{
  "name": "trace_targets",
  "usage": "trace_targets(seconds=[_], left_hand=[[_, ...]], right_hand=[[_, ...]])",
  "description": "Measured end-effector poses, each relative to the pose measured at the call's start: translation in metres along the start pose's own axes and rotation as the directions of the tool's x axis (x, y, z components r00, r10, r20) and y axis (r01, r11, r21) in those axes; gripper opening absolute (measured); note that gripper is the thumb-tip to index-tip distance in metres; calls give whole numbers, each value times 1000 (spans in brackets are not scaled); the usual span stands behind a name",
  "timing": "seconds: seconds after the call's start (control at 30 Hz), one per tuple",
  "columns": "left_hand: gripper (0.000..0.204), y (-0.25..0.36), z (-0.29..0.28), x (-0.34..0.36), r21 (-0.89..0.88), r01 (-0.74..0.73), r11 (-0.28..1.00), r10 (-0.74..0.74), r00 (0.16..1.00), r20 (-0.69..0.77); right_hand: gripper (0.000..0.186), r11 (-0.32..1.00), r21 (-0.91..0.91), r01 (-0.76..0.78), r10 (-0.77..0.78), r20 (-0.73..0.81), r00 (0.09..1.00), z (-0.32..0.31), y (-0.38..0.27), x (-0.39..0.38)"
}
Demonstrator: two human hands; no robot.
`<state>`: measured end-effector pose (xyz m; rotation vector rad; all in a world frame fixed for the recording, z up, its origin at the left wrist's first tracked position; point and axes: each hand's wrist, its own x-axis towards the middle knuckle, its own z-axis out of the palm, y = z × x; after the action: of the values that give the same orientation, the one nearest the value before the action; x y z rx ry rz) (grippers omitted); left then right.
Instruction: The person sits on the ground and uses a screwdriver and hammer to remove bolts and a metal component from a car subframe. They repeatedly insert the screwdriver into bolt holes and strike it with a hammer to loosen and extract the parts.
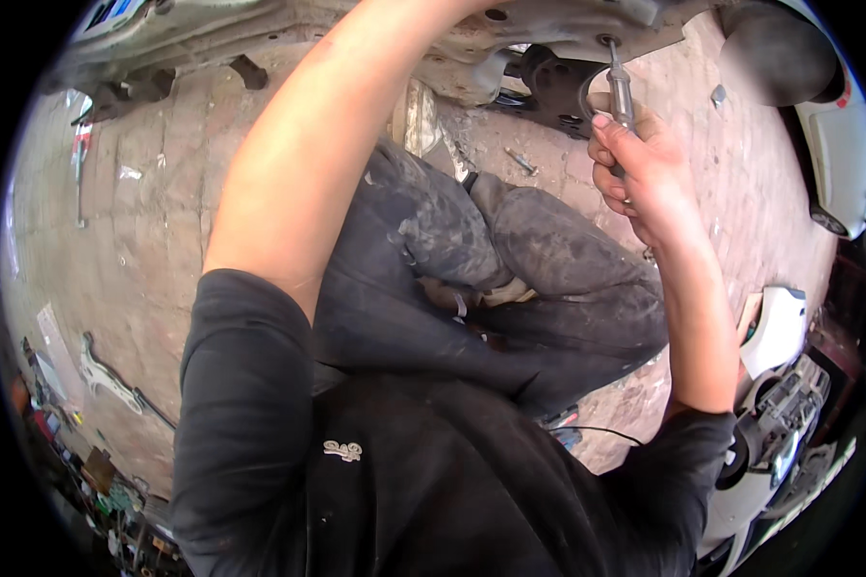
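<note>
Grey metal made up the slim tool (622, 101) at the far right of the scene, its shaft pointing away from the person. The right hand (640, 154) was grasping its body, fingers curled round it and the thumb pressed along the near side. Its thin tip stood at 1 dark hole (609, 39) in the pale car panel (568, 24); how deep it went could not be told. The left forearm (308, 144) ran past the far edge, so whether the left hand's fingers were clenched or released could not be told.

The step in hand appeared to be working the tip at that hole. The next move, as judged, called for a firm grip and a shaft lined up with the opening.

On the dark shirt (433, 500), left of centre, was 1 small pale emblem (343, 450). No lettering could be made out on the tool. Beyond the bent knees, 1 bolt-like piece (522, 161) lay on the floor (164, 231), left of the right hand.
</note>
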<state>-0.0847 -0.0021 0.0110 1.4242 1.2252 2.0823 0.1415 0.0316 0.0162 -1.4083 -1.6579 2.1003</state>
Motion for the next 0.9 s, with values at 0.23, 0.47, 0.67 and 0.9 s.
trace_targets(seconds=[0.23, 0.47, 0.67, 0.9], left_hand=[[41, 2, 7, -8, -91, -12, 996, 10, 1000, -14], [42, 3, 5, -5, -84, 31, 996, -29, 999, 24], [38, -7, 5, -5, -54, -24, 998, 24, 1000, 13], [39, 5, 5, -12, 16, 61, 998, -62, 998, 15]], right_hand=[[21, 957, 280, 79, -95, 43, 995, 16, 17, 2], [10, 891, 421, 173, -140, -109, 984, 48, 34, 13], [27, 957, -137, 256, -263, -37, 964, -3, 19, 11], [20, 964, 172, 204, -180, -146, 973, 38, 42, 1]])
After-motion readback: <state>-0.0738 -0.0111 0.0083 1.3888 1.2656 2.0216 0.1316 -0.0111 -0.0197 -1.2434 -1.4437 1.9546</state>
